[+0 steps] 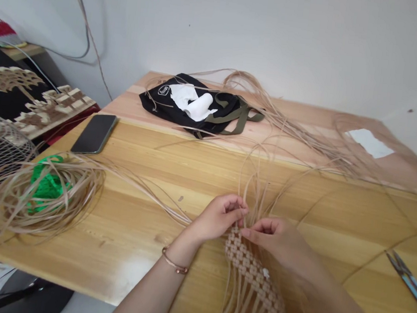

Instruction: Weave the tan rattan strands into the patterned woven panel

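A narrow woven band of tan strips [251, 272] lies slanting on the wooden table, with loose strips fanning out from both its sides and its far end. At that far end my left hand [224, 213] pinches a thin tan strip between thumb and fingers. Just right of it, my right hand [273, 234] has thumb and forefinger pressed together at the band's top edge, on a strip there. The fingertips of both hands are close together. A small white bit shows on the band's right edge.
A coil of tan strips with a green tie [49, 186] lies left, below a phone [94, 133]. Behind are a black bag [159, 93] with crumpled white paper [199, 106], long loose strips, and a white sheet [371, 143]. Blue-handled scissors [410, 282] rest at the right.
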